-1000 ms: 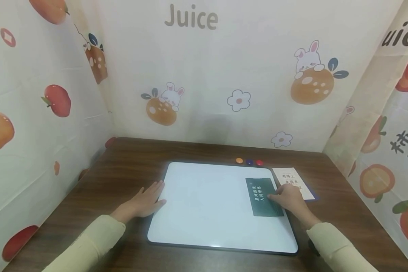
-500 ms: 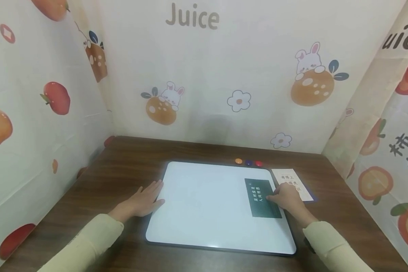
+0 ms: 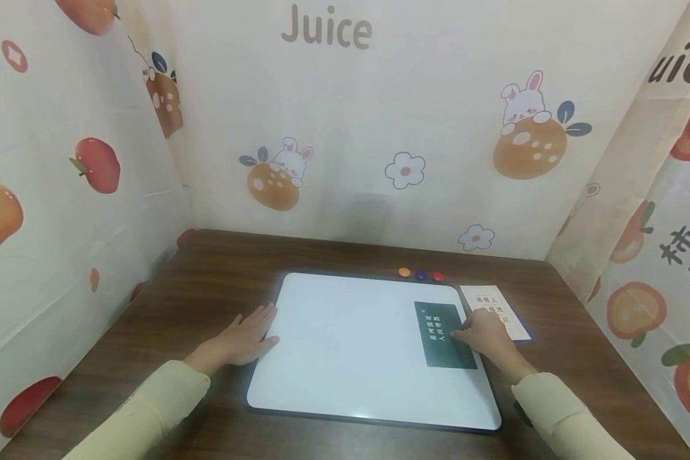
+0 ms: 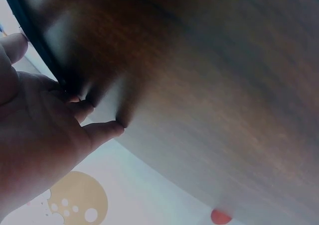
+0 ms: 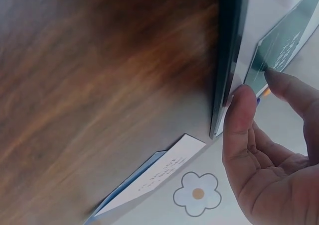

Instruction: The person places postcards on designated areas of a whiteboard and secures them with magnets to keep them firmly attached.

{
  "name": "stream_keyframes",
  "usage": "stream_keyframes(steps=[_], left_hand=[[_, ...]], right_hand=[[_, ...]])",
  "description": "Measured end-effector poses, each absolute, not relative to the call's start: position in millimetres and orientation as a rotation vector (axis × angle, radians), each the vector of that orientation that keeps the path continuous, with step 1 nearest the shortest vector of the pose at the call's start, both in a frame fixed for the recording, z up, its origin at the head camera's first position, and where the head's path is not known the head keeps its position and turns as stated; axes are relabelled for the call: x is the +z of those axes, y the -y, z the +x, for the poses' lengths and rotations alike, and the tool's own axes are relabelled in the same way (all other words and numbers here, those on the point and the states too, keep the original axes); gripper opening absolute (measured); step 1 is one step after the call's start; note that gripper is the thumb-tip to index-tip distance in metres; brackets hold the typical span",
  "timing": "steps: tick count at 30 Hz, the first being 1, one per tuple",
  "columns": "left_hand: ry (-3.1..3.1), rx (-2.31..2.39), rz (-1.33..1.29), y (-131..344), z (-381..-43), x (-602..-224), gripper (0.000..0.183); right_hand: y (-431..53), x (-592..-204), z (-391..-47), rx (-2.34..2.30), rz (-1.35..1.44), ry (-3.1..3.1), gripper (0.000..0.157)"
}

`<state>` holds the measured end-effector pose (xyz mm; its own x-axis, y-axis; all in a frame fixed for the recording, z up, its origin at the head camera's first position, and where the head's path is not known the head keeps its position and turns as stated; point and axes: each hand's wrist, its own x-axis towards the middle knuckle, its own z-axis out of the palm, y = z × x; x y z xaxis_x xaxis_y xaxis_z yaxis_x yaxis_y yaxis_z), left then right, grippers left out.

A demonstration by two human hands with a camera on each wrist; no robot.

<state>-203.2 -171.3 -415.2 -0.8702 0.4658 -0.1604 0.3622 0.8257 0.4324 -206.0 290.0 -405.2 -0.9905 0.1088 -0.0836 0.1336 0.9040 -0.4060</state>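
- Printed cloth with oranges, rabbits and the word "Juice" walls in our brown wooden table (image 3: 218, 275) on three sides.
- We have a whiteboard (image 3: 351, 345) with a dark rim lying flat on the table in front of us.
- Our left hand (image 3: 244, 335) lies flat on the table at the whiteboard's left edge, fingers straight and spread, holding nothing; in the left wrist view its fingertips (image 4: 107, 129) touch the wood just beside the dark rim.
- Our right hand (image 3: 483, 335) rests on the dark green card (image 3: 444, 333), which lies on the right part of the whiteboard, near its right edge; the fingers are bent and the forefinger tip presses on the card, while the thumb (image 5: 239, 115) sits at the board's rim.
- We cannot tell whether the fingers pinch the card's edge or only press on it.
- We see a white card (image 3: 494, 310) with printed characters on the table just right of the whiteboard.
- Three small round magnets, orange (image 3: 404, 272), blue (image 3: 421, 275) and red (image 3: 437, 276), sit in a row beyond the board's far edge.
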Motion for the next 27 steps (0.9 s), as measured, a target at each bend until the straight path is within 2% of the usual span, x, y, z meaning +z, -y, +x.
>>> stream_keyframes(steps=[5, 21, 27], left_hand=[[-2.753, 0.594, 0.641, 173, -203, -416, 0.069], [-2.757, 0.572, 0.639, 172, -203, -417, 0.068], [-2.754, 0.573, 0.639, 171, -204, -417, 0.068]], right_hand=[[-290, -403, -209, -0.624, 0.17, -3.002, 0.033], [-296, -397, -225, -0.598, 0.146, -3.032, 0.015], [-302, -393, -238, -0.643, 0.163, -3.034, 0.019]])
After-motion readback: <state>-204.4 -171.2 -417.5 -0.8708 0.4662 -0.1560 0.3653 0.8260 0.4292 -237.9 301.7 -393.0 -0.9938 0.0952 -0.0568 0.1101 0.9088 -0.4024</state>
